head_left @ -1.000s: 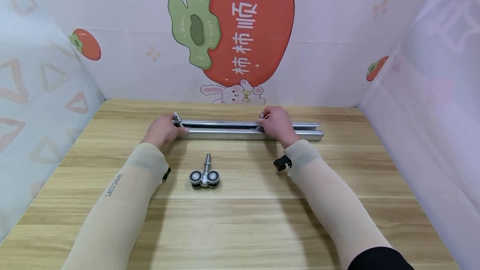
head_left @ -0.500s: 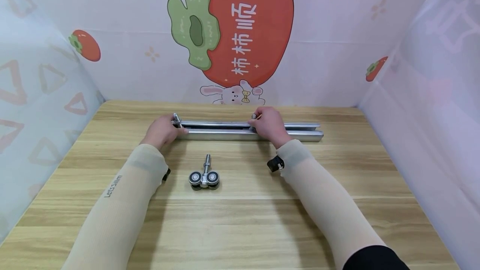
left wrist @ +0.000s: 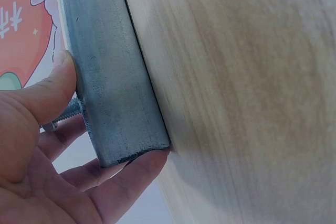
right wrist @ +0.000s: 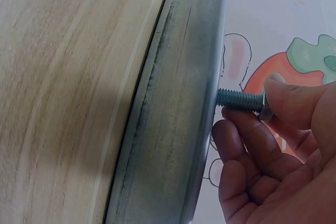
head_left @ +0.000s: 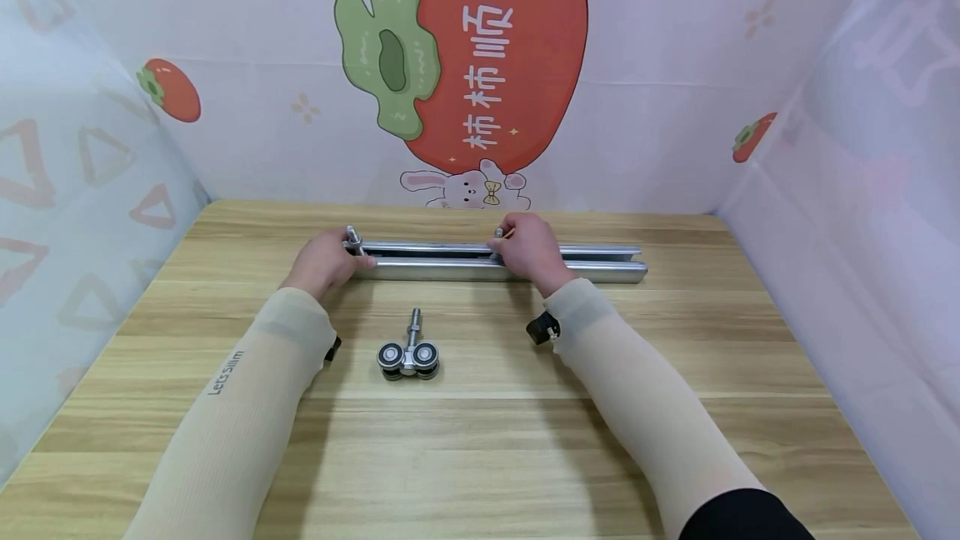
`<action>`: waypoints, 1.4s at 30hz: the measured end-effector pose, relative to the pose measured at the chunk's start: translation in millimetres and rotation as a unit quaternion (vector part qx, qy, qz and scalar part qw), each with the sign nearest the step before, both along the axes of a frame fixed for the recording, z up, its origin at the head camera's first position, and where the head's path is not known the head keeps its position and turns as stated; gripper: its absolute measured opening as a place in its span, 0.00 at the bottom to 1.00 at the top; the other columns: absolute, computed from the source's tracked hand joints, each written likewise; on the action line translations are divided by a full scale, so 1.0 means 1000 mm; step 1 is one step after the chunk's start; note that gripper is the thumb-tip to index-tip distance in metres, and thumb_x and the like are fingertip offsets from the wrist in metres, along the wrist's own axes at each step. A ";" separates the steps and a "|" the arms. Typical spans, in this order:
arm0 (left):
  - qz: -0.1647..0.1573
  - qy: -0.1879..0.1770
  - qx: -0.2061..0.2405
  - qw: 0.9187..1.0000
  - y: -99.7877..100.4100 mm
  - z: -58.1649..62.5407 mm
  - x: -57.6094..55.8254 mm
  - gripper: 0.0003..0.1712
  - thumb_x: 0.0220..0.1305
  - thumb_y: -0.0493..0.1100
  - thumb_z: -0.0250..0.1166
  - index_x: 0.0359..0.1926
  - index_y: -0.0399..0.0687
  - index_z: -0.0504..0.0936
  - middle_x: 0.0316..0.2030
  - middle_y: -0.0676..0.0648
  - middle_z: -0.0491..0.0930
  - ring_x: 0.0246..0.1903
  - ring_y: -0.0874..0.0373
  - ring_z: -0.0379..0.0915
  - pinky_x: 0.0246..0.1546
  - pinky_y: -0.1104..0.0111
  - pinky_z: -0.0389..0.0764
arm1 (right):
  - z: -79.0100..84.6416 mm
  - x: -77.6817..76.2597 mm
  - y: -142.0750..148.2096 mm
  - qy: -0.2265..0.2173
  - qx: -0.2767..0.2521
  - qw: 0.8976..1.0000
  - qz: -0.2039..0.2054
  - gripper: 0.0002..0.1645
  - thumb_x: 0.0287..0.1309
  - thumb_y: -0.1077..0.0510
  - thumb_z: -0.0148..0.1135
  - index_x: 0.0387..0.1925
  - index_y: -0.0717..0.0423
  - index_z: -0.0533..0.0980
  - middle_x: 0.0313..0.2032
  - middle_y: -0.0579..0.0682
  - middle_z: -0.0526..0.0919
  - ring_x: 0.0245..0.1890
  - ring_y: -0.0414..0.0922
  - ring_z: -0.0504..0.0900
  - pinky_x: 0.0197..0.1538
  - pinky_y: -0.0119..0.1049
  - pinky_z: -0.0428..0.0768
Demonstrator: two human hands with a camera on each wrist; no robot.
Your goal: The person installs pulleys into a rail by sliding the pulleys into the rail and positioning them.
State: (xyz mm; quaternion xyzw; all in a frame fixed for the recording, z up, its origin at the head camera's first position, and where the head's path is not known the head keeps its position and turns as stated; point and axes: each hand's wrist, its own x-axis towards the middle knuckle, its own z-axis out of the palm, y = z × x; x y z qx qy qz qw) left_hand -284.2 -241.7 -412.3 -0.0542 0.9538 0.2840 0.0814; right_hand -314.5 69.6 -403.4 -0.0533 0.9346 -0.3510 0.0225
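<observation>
A metal channel rail lies lengthwise near the back of the table, its slot facing up. At its left end my left hand grips it; the left wrist view has the thumb on the top edge and the fingers at the end. Beside that hand a threaded bolt sticks up from the slot. My right hand pinches the nut end of another bolt rising from the rail; its lower part is hidden inside. In front lies a roller trolley with black-rimmed wheels and a bolt stem.
The wood-grain table meets a printed backdrop right behind the rail. Patterned side sheets border it left and right. A black wrist camera sits under the right wrist.
My right hand has slid left along the rail with the pinched bolt. The left hand, the rail and the loose roller trolley have stayed in place.
</observation>
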 end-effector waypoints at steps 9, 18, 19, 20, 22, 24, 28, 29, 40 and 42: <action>-0.003 0.007 0.001 1.000 -0.001 -0.001 -0.001 0.26 0.65 0.54 0.69 0.52 0.39 0.75 0.52 0.33 0.75 0.51 0.37 0.68 0.60 0.43 0.65 | -0.002 -0.001 -0.002 0.003 0.003 1.000 0.001 0.09 0.63 0.51 0.69 0.36 0.51 0.78 0.35 0.49 0.79 0.37 0.49 0.74 0.41 0.42 0.75; -0.008 0.009 -0.002 1.000 0.000 0.000 0.000 0.27 0.66 0.53 0.68 0.54 0.38 0.74 0.54 0.32 0.74 0.55 0.35 0.67 0.61 0.42 0.63 | -0.003 -0.001 -0.001 0.005 0.004 1.000 0.001 0.10 0.63 0.52 0.69 0.36 0.51 0.77 0.35 0.49 0.79 0.37 0.49 0.74 0.41 0.42 0.75; -0.008 0.009 -0.003 1.000 0.000 0.000 0.000 0.27 0.66 0.53 0.68 0.54 0.38 0.74 0.54 0.32 0.74 0.55 0.35 0.67 0.62 0.42 0.63 | -0.003 -0.001 -0.001 0.003 0.005 1.000 0.001 0.10 0.64 0.51 0.69 0.36 0.51 0.77 0.35 0.49 0.79 0.37 0.49 0.74 0.41 0.42 0.75; -0.009 0.008 -0.003 1.000 0.000 0.000 0.000 0.27 0.66 0.53 0.68 0.54 0.38 0.74 0.54 0.32 0.74 0.55 0.35 0.67 0.62 0.42 0.63 | -0.003 -0.001 -0.001 0.001 0.006 1.000 0.001 0.10 0.64 0.51 0.68 0.36 0.51 0.77 0.35 0.49 0.79 0.37 0.49 0.74 0.41 0.42 0.75; -0.007 0.007 -0.002 1.000 0.000 0.000 0.000 0.27 0.66 0.53 0.68 0.54 0.38 0.74 0.54 0.32 0.74 0.54 0.35 0.67 0.61 0.42 0.63 | -0.002 -0.001 -0.002 -0.002 0.007 1.000 0.001 0.10 0.64 0.51 0.68 0.37 0.51 0.78 0.36 0.48 0.79 0.38 0.49 0.74 0.42 0.42 0.75; -0.005 0.005 -0.003 1.000 0.000 0.000 0.000 0.27 0.66 0.53 0.68 0.55 0.37 0.74 0.54 0.32 0.74 0.53 0.36 0.67 0.61 0.42 0.64 | -0.002 0.000 -0.002 -0.004 0.005 1.000 0.001 0.10 0.64 0.51 0.68 0.37 0.51 0.78 0.36 0.48 0.80 0.38 0.49 0.75 0.43 0.42 0.76; -0.003 0.004 -0.004 1.000 -0.001 0.000 0.000 0.27 0.66 0.53 0.68 0.54 0.38 0.74 0.53 0.32 0.74 0.52 0.37 0.67 0.60 0.43 0.64 | -0.001 0.001 -0.003 -0.010 0.002 1.000 0.002 0.10 0.64 0.50 0.68 0.38 0.51 0.78 0.37 0.48 0.80 0.39 0.48 0.75 0.44 0.42 0.77; -0.002 0.004 -0.004 1.000 -0.001 0.000 0.000 0.27 0.66 0.53 0.68 0.54 0.38 0.74 0.53 0.32 0.74 0.52 0.37 0.67 0.61 0.43 0.64 | -0.001 0.001 -0.004 -0.011 0.001 1.000 0.002 0.09 0.64 0.50 0.68 0.37 0.50 0.78 0.37 0.47 0.80 0.39 0.48 0.75 0.45 0.42 0.77; 0.001 0.004 0.003 1.000 -0.002 0.000 0.000 0.26 0.65 0.53 0.69 0.53 0.38 0.75 0.53 0.33 0.75 0.52 0.37 0.68 0.61 0.43 0.64 | 0.012 0.010 0.001 -0.030 -0.010 0.999 0.019 0.27 0.64 0.44 0.66 0.59 0.51 0.74 0.51 0.51 0.79 0.48 0.49 0.77 0.51 0.46 0.78; 0.001 0.003 0.006 1.000 -0.002 0.001 0.001 0.27 0.65 0.53 0.68 0.53 0.38 0.74 0.53 0.33 0.75 0.52 0.37 0.68 0.60 0.43 0.64 | 0.018 0.012 0.003 -0.035 -0.037 0.999 0.013 0.35 0.64 0.42 0.65 0.67 0.50 0.69 0.57 0.52 0.77 0.53 0.49 0.75 0.53 0.48 0.78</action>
